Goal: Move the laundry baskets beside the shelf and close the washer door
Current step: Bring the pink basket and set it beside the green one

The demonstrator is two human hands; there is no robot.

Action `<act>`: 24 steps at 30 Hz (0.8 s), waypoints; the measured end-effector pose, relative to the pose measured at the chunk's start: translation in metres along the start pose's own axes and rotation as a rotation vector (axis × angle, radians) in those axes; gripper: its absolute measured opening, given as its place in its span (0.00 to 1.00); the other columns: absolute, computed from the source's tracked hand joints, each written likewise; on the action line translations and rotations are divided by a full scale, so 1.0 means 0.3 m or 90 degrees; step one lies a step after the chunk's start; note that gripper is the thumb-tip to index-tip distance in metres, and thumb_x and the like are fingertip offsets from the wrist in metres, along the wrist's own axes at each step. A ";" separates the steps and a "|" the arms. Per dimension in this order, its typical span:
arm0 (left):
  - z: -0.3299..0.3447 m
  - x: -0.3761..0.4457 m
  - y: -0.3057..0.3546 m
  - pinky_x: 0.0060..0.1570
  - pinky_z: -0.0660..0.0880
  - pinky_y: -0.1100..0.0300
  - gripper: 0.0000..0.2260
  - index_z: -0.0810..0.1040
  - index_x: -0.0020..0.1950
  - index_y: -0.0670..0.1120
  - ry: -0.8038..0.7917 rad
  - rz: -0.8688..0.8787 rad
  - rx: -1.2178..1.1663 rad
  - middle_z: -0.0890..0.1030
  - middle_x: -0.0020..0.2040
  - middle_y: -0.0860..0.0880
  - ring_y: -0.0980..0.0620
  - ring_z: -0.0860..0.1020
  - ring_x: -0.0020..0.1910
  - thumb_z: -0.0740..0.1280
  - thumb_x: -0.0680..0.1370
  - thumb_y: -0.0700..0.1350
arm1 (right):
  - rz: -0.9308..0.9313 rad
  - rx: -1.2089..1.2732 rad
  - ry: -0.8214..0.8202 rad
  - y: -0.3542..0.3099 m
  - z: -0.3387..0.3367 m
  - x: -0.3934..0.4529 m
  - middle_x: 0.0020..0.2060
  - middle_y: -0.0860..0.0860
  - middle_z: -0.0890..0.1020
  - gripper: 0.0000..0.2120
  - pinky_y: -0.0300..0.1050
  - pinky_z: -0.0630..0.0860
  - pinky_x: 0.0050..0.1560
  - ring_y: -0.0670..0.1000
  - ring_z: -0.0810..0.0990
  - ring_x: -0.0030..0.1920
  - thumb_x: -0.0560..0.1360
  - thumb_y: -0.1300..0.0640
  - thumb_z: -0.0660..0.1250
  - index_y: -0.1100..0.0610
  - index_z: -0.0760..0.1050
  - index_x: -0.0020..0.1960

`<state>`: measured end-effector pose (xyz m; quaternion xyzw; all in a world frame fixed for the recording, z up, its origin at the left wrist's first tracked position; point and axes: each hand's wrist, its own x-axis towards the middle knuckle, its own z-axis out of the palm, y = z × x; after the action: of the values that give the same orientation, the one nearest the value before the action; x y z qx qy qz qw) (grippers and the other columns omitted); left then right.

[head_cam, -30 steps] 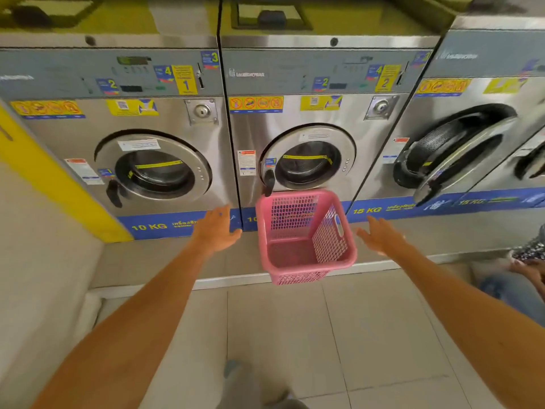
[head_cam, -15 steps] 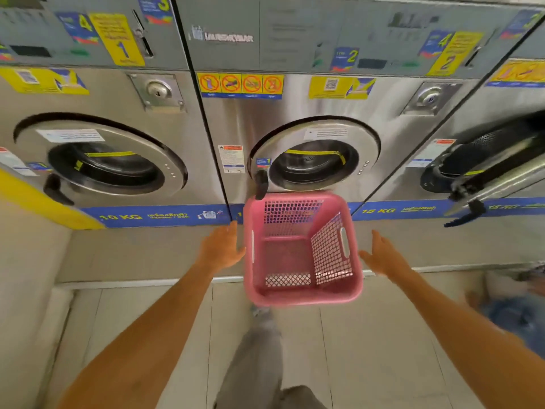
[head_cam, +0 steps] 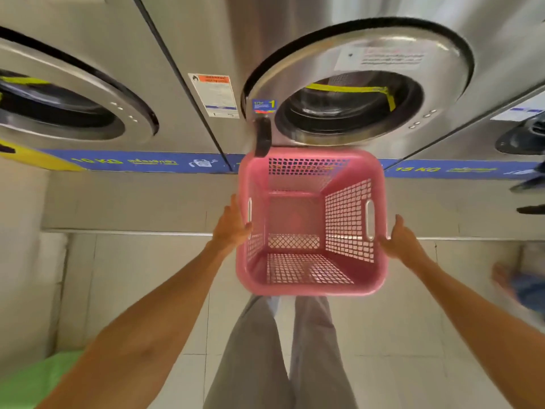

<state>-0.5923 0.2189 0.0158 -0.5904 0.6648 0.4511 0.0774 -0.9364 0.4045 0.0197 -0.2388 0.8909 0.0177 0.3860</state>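
Observation:
An empty pink mesh laundry basket (head_cam: 311,222) stands on the raised ledge below the middle washer (head_cam: 354,84), whose round door is closed. My left hand (head_cam: 231,228) presses against the basket's left wall by its handle slot. My right hand (head_cam: 402,242) touches the right wall below the right handle slot. Both hands have their fingers on the rim; a firm grip is not clear. At the far right edge a third washer (head_cam: 522,137) has its door hanging open, mostly out of frame.
A left washer (head_cam: 67,104) with a closed door stands beside the middle one. A blue strip (head_cam: 132,162) runs along the machine bases above a concrete ledge (head_cam: 132,202). A green item (head_cam: 32,379) lies at bottom left. Someone's blurred foot (head_cam: 522,287) is at right. My grey trouser legs show below.
I have stepped closer and leaned down; the washers fill the upper frame. Both hands moved inward from open air onto the basket's two sides.

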 end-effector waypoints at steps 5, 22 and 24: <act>0.034 -0.015 0.021 0.46 0.82 0.42 0.48 0.58 0.78 0.44 0.020 0.028 -0.098 0.78 0.60 0.41 0.40 0.82 0.52 0.62 0.63 0.69 | 0.027 0.161 -0.091 -0.005 0.037 0.063 0.70 0.66 0.71 0.53 0.53 0.69 0.64 0.63 0.75 0.65 0.73 0.60 0.76 0.64 0.39 0.80; -0.077 -0.875 -0.394 0.44 0.84 0.45 0.23 0.70 0.70 0.44 0.269 -0.183 -0.296 0.85 0.51 0.44 0.43 0.86 0.44 0.72 0.76 0.40 | -0.272 -0.079 -0.111 -0.436 0.070 -0.305 0.29 0.58 0.78 0.19 0.53 0.76 0.44 0.58 0.79 0.36 0.76 0.52 0.62 0.59 0.73 0.30; -0.098 -1.000 -0.472 0.46 0.84 0.45 0.24 0.70 0.71 0.44 0.340 -0.228 -0.336 0.83 0.53 0.44 0.44 0.85 0.45 0.71 0.76 0.41 | -0.377 -0.055 -0.078 -0.591 0.143 -0.411 0.29 0.55 0.75 0.20 0.51 0.71 0.40 0.56 0.76 0.35 0.79 0.48 0.62 0.58 0.70 0.32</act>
<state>-0.3714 0.4279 0.1515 -0.7924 0.4100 0.4167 -0.1744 -0.7569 0.3076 0.1025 -0.5027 0.7562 -0.0431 0.4166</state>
